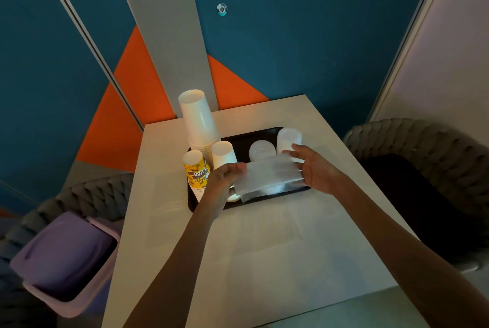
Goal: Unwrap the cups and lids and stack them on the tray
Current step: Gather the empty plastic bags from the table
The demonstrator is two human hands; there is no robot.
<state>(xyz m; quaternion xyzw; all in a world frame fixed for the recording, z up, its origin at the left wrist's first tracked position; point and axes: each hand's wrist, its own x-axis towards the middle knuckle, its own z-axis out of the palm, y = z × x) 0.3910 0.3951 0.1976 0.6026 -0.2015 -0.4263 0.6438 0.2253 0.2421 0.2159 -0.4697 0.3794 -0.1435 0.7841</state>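
My left hand and right hand pinch opposite ends of what looks like a wrapped lid sleeve, light, crinkly and slippery, over the tray.

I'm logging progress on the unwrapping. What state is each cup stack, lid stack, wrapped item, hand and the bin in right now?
tall white cup stack: upside down, unwrapped, on the tray
short white cup stack: upside down
yellow printed cup stack: upside down
lid stacks: unwrapped, on the tray
wrapped sleeve: in plastic, held over the tray
left hand: gripping the sleeve
right hand: gripping the sleeve
purple bin: lid tilted
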